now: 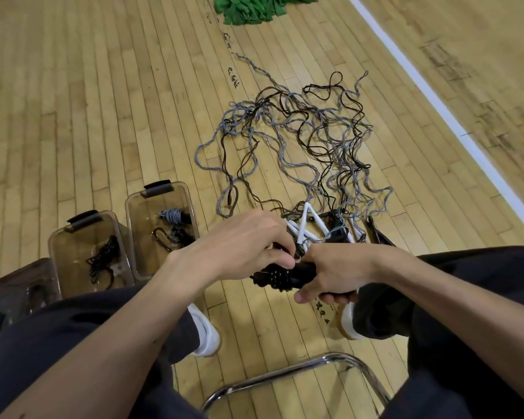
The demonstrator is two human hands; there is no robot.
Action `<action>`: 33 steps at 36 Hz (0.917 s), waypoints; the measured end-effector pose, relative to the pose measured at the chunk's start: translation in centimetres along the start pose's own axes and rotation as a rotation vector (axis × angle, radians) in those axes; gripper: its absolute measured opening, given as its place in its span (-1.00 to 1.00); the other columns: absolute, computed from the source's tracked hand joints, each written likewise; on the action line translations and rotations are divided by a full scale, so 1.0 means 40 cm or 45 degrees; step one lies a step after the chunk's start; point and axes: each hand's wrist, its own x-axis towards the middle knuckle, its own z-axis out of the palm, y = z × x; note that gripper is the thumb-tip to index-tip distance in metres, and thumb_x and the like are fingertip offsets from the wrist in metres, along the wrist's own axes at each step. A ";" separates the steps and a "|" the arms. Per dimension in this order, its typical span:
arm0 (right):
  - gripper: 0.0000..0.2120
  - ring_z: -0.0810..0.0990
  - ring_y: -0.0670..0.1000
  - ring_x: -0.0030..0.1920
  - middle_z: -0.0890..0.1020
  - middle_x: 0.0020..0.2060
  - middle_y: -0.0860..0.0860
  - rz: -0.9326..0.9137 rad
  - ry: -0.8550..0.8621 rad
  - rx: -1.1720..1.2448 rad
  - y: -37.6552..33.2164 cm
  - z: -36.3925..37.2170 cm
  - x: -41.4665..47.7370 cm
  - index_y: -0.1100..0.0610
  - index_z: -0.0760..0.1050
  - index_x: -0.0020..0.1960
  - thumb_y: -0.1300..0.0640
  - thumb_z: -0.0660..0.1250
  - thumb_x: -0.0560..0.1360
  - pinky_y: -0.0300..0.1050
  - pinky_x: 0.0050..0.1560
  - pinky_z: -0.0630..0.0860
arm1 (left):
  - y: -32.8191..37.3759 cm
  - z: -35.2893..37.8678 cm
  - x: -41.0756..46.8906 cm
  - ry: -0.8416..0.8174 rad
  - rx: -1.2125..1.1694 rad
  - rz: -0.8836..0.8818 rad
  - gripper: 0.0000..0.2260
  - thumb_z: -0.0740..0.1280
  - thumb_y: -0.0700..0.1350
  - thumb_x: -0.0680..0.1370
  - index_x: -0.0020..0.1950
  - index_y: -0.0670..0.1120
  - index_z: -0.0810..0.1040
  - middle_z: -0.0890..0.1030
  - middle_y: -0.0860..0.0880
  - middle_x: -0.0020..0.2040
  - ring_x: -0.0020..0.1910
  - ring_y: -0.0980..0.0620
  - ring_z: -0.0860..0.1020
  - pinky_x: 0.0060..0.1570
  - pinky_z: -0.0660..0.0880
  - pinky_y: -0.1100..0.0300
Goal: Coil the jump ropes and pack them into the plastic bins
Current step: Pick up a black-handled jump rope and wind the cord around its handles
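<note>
Hardwood flooring [109, 95] in pale, scuffed strips fills the gym scene, crossed at upper right by a white court line [436, 107]. A loose tangle of grey and dark jump ropes [303, 146] is spread across the boards, white handles [307, 220] gathered at its near end. A coiled black rope bundle [277, 278] is gripped in the closed right hand [335, 272], while the left hand [245, 241] is curled over its other end, fingers pinched at the wraps. Two clear plastic bins [161, 231] are set side by side on the floor at left, each holding what appear to be coiled ropes, though the contents are dim. Green fabric [260, 7] is heaped at the top edge. A chrome chair frame [285, 376] is seen between dark-trousered legs.
</note>
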 end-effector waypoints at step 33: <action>-0.85 0.46 -0.06 -0.45 0.60 -0.37 0.00 -0.431 -0.189 0.450 -0.063 -0.004 -0.105 0.23 0.53 0.04 0.40 0.39 0.51 -0.23 -0.43 0.41 | -0.009 -0.074 -0.014 -0.257 -1.580 -0.090 -0.88 0.43 -0.02 0.43 -0.21 -0.06 0.67 0.53 -0.18 -0.15 -0.26 -0.03 0.53 -0.23 0.49 0.19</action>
